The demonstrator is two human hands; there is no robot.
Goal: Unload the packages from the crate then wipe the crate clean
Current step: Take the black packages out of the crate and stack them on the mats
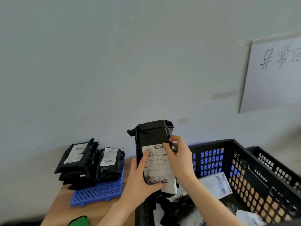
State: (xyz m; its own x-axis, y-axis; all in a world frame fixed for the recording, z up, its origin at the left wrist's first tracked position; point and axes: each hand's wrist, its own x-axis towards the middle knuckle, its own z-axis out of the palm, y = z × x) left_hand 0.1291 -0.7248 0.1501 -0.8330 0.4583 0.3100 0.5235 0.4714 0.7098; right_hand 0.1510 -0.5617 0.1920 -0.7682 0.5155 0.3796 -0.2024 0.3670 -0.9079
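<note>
Far left of the left hand, low at the frame edge: green cloth (80,221) on the table (55,207). Above the cloth, also left of that hand, a blue slatted pallet (97,193) carries stacked black packages (78,165), labels up.

Left hand (140,178) grips the held package (153,141) at its lower left edge, thumb across the white label by the bottom barcode, forefinger lying up the label. It's a black poly bag, upright, top folded over, held over the left end of the crate (244,176).

Right hand (179,159) pinches its right edge beside the top barcode.

Below and right of both hands sits the black lattice crate, with more parcels (216,185) inside — some black, some pale. A second crate (276,165) sits just beyond its right wall. Up and right of the right hand — handwritten paper sign (273,75) taped to the wall.
</note>
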